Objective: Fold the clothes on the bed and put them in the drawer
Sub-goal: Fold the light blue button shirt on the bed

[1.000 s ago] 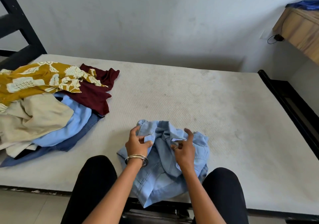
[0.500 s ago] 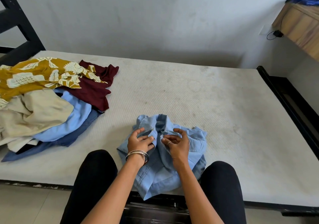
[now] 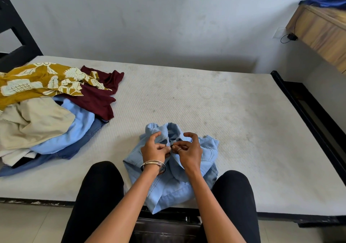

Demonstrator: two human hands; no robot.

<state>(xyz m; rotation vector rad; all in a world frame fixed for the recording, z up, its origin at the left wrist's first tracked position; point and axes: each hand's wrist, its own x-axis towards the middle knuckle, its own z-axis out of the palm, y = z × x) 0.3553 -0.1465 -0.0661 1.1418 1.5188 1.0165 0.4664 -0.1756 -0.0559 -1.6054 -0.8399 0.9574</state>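
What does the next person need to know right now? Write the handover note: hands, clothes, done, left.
Left hand: fingers pinch the light blue shirt near its collar.
Right hand: pinches the same spot, the two hands meeting at the front opening.
The shirt lies crumpled at the near edge of the mattress, unfolded.
Pile of clothes sits at the left of the bed, untouched.
Done: nothing folded yet.
Left: fold this shirt, then the pile, then put all in the drawer, which is not seen.
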